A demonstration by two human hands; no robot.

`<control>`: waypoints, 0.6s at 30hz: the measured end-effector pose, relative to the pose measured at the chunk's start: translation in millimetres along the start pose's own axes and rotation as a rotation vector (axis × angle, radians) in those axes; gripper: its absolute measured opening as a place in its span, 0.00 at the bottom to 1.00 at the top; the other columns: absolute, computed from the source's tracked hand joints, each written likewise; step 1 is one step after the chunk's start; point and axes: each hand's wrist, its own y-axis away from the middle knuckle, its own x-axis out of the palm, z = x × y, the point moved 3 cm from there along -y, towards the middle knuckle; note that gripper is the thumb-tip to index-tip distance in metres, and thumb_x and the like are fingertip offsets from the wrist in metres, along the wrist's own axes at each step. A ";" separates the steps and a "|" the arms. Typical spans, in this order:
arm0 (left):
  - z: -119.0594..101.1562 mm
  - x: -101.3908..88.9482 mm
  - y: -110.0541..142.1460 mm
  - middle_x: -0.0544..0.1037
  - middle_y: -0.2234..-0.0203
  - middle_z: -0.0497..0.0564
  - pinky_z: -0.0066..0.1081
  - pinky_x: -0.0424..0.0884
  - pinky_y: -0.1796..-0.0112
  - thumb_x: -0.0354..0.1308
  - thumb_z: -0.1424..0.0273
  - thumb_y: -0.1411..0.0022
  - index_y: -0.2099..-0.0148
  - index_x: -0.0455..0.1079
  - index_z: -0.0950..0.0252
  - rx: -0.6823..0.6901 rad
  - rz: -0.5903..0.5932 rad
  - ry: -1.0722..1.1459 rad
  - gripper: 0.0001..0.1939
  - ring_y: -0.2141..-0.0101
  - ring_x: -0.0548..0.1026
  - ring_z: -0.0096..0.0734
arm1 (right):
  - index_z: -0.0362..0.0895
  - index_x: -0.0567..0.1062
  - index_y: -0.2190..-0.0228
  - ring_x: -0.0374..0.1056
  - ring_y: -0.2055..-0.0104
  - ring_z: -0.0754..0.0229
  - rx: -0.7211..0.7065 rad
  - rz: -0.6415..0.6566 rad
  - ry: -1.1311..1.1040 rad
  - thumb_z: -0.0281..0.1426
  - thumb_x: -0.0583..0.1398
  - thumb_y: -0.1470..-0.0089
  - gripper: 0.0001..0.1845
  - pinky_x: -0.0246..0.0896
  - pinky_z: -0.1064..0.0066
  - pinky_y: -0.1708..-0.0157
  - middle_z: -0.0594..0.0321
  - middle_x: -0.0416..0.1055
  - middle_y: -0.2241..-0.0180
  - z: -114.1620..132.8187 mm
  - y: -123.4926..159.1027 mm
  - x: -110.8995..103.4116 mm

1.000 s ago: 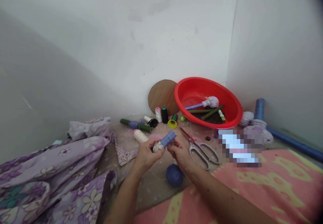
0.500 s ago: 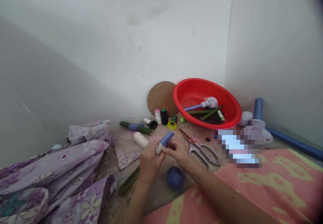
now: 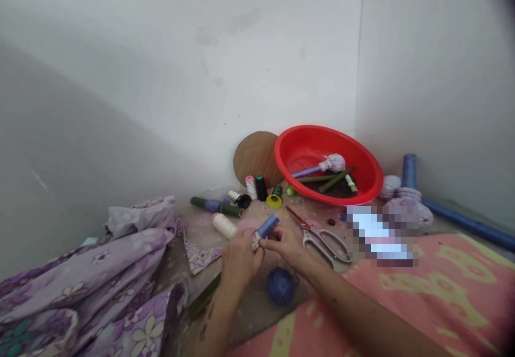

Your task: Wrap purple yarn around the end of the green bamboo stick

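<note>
A short stick wrapped in blue yarn (image 3: pixel 268 226), with pale floral cloth at its lower end, is between my hands. My left hand (image 3: pixel 240 255) closes round the cloth end. The fingers of my right hand (image 3: pixel 284 245) are pinched at the stick's right side, their tips partly hidden. Below them sits a ball of blue yarn (image 3: pixel 280 286). To the right lie scissors (image 3: pixel 324 241) with red blades and silver handles. A white thread cone (image 3: pixel 224 225) rests just beyond my left hand.
A red basin (image 3: pixel 330 131) holding sticks and a cloth-headed stick leans beside a cardboard disc (image 3: pixel 257 158). Several thread spools (image 3: pixel 261 188) stand in front. Floral cloth (image 3: pixel 120 271) heaps at left; a pink-yellow cloth (image 3: pixel 434 292) spreads at right. A green stick (image 3: pixel 217 206) lies left.
The wrapped stick has shifted slightly right and down with both hands still on it. The whole view has moved a little; other things keep their places.
</note>
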 end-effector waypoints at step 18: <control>15.1 -5.7 -5.7 0.74 0.73 0.53 0.26 0.59 0.72 0.49 0.67 0.52 0.68 0.67 0.65 -0.048 0.297 0.066 0.10 0.69 0.71 0.36 | 0.40 0.64 0.84 0.42 0.81 0.71 -0.060 0.104 0.031 0.32 0.61 0.65 0.10 0.36 0.76 0.82 0.71 0.46 0.84 3.3 7.5 15.0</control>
